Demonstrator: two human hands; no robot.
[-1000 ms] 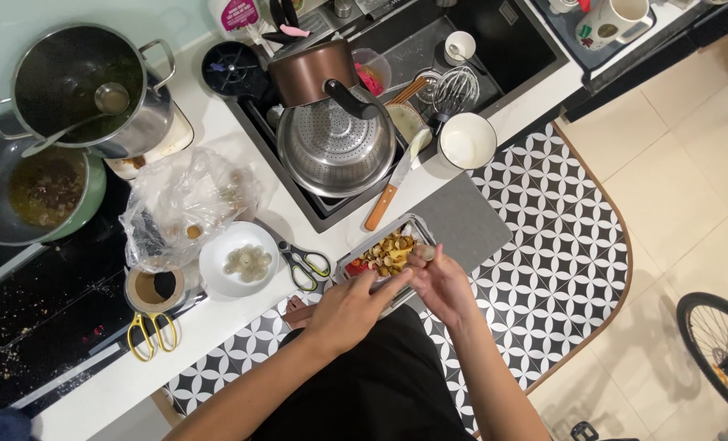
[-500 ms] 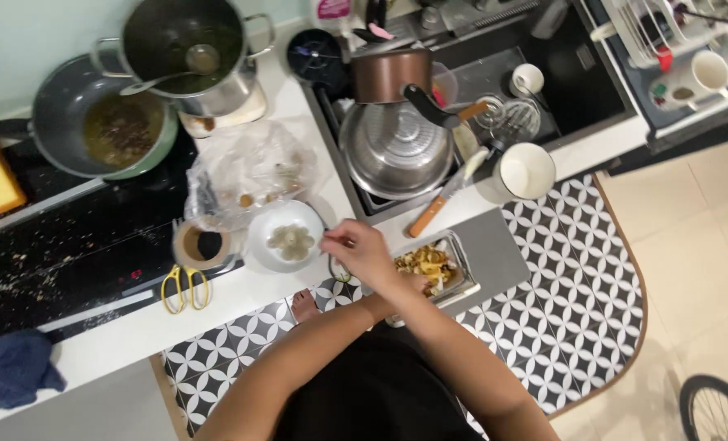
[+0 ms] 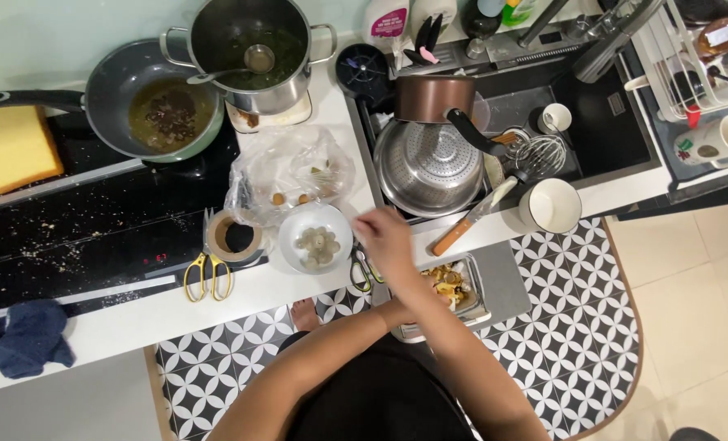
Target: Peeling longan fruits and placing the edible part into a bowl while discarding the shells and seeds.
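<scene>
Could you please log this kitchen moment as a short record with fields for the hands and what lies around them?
setting: white kitchen counter between a black hob and a sink
right hand: raised beside the white bowl of pale round pieces; grip blurred
left hand: hidden behind the right forearm, near the metal tray of yellow-brown scraps
near the hands: green-handled scissors, clear plastic bag
further left: roll of tape, yellow scissors
sink: steel colander

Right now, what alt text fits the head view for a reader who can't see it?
Seen from above, a person's hand reaches toward a white bowl of small pale pieces on a white counter, above a metal tray of scraps. Scissors, pots and a full sink surround it.
</scene>
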